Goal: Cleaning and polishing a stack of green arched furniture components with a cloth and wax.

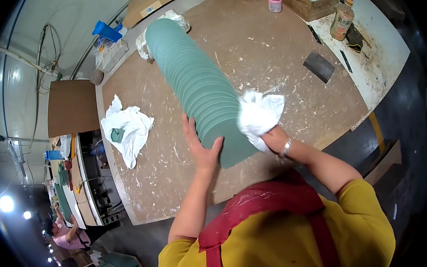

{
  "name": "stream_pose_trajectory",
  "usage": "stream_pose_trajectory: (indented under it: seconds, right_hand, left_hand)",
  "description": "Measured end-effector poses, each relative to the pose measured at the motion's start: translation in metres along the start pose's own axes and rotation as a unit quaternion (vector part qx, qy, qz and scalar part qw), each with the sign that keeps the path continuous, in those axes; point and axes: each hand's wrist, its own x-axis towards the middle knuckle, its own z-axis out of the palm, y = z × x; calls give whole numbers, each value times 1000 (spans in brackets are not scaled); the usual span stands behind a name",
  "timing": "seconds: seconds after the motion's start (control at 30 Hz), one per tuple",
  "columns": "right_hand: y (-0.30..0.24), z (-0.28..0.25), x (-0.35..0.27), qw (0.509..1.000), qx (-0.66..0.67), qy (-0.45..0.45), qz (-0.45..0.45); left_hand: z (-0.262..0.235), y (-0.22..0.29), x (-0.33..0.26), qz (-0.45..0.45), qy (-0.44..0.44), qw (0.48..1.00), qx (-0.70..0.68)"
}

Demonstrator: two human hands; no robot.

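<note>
A long row of round green discs [194,81], packed face to face like a ribbed cylinder, lies slantwise across the brown tabletop. My left hand [203,146] rests against the left side of its near end, thumb and fingers spread apart. In my right hand [276,140] is a bunched white cloth [262,113], gripped and touching the right side of the near discs; the cloth is slightly blurred. To the left lies a second white cloth [132,124], with a small green piece [117,135] on it. Crumpled white wrapping [142,44] sits around the far end of the row.
On the right are a dark flat plate [319,67], a bottle [342,20] and a cardboard box [308,3]. A pink-lidded jar [274,1] stands at the far side. White flecks dot the tabletop [177,184]. Another person [70,234] works at a bench far left.
</note>
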Motion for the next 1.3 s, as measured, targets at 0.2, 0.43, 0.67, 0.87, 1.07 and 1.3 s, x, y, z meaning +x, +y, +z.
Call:
stream_pose_trajectory:
  seconds: [0.2, 0.43, 0.67, 0.87, 1.07, 1.3]
  right_hand:
    - [-22, -71, 15, 963, -11, -43, 265]
    - [-47, 13, 128, 943, -256, -130, -167]
    - [59, 12, 72, 991, 72, -48, 99]
    - [47, -7, -15, 930, -13, -32, 366]
    - [-36, -63, 55, 963, 87, 36, 251]
    - [-40, 22, 79, 947, -242, -122, -173]
  left_hand:
    - [0, 3, 3, 19, 5, 1000, 0]
    - [0, -11, -8, -26, -3, 999, 46]
    - [1, -5, -4, 5, 14, 1000, 8]
    - [0, 3, 5, 48, 9, 999, -6]
    - [1, -11, -6, -1, -4, 1000, -2]
    - [6, -22, -20, -166, -46, 960, -221]
